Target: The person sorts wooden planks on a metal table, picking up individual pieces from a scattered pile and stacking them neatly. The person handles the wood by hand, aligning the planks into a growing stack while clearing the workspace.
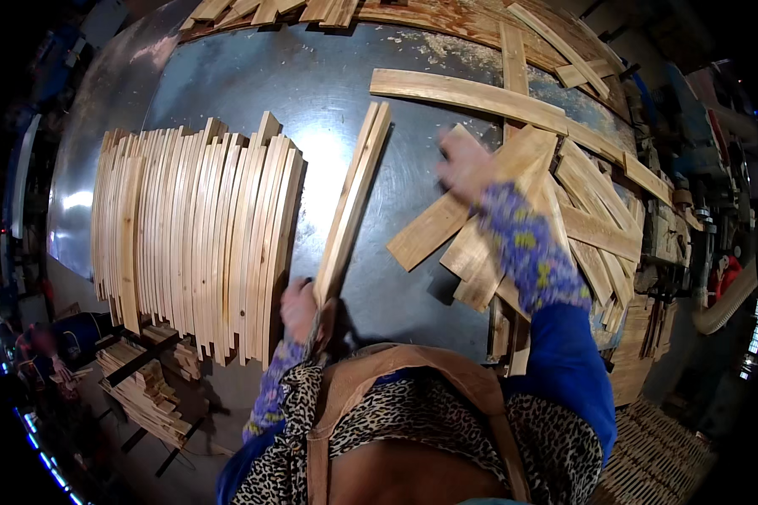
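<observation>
My left hand [297, 310] is closed around the near end of two long, narrow wooden strips [358, 189] held side by side, slanting away from me over the metal tabletop. My right hand [467, 164], smeared by motion, reaches over a loose pile of flat wooden boards on the right. A short board end [460, 132] shows just beyond its fingers; whether they grip it I cannot make out. Below that hand, a wide board [429, 231] lies aslant on the table. To the left stands a row of many wooden strips [198, 236], packed closely together.
The metal table [253, 76] carries a wooden panel [434, 29] with more boards at its far side. A long board [467, 94] lies across the pile's far edge. Below the table's left, stacked strips [143, 396] rest on a rack. Machinery and a hose [728, 299] stand right.
</observation>
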Motion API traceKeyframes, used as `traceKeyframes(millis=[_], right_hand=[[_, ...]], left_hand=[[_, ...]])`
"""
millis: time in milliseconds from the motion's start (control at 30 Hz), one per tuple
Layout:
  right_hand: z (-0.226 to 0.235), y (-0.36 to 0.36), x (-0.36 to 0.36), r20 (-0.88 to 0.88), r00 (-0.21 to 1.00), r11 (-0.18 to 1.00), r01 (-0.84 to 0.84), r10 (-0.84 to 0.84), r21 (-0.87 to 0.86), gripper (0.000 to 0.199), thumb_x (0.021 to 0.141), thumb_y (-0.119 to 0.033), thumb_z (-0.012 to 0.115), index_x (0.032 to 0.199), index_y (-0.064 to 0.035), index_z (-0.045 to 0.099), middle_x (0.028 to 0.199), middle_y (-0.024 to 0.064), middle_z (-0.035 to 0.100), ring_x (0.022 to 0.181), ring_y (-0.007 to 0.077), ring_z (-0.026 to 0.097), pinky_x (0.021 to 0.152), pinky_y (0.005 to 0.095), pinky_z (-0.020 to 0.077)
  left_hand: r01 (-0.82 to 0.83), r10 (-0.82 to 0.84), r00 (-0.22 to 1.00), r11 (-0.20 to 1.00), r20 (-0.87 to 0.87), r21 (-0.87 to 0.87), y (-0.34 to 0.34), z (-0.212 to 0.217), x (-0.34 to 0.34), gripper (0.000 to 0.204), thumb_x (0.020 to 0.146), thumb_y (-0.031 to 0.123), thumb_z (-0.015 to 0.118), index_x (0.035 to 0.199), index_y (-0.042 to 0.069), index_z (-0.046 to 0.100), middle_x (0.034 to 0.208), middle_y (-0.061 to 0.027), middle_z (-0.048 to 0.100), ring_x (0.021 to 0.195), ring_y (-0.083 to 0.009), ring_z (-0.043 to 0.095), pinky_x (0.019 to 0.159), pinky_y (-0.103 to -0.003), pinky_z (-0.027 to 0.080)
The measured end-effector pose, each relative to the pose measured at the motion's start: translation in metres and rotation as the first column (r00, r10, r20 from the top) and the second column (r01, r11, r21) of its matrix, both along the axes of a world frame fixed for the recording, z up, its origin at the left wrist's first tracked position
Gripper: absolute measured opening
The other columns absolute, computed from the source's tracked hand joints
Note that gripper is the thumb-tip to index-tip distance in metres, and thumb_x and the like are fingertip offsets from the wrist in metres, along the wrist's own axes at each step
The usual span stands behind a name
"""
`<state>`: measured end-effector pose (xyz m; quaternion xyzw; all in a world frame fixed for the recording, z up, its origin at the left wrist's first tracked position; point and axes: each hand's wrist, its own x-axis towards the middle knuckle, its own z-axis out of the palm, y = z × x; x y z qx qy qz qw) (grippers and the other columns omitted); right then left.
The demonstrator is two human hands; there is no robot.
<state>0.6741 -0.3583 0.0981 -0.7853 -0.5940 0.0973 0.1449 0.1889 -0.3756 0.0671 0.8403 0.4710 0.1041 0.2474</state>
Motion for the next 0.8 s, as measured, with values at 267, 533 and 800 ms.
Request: traceKeyframes(millis=[267,533,800], right_hand=[[-0.01,0.102,0.167,0.405,0.902,0.793,0.353,-0.149,-0.496,0.092,0.088,-0.028,0.071,0.173,-0.0243,0.034,0.172,0.0222,0.042,0.158,0.0417,0.044,0.124,0.0556,0.0436],[0.052,0.097,-0.005,-0.091,0.99,0.787,0.029,-0.107,-0.617,0.08,0.09,-0.05,0.071,0.158,-0.0118,0.058,0.13,0.0282,0.074,0.123,0.0398,0.072,0.107,0.0473,0.0561],[0.011,0.045,-0.285,-0.627,0.774,0.774,-0.342,-0.089,-0.532,0.08,0.107,-0.066,0.052,0.158,-0.004,0.055,0.145,0.0283,0.067,0.135,0.0441,0.065,0.116,0.051,0.0531]], left_hand=[[-0.193,0.185,0.901,0.981,-0.392,0.019,0.029,0.032,-0.044,0.09,0.08,0.022,0.088,0.159,0.009,0.048,0.167,-0.0335,0.035,0.151,-0.0549,0.038,0.126,-0.066,0.033],[-0.084,0.167,0.898,0.973,-0.407,0.214,0.02,0.012,-0.052,0.087,0.097,0.052,0.076,0.167,0.012,0.045,0.167,-0.0314,0.04,0.15,-0.0549,0.041,0.126,-0.066,0.033],[-0.171,0.189,0.963,0.979,-0.189,0.107,0.045,0.02,-0.032,0.074,0.107,0.058,0.06,0.158,0.005,0.055,0.165,-0.0313,0.044,0.15,-0.0525,0.044,0.125,-0.06,0.038]])
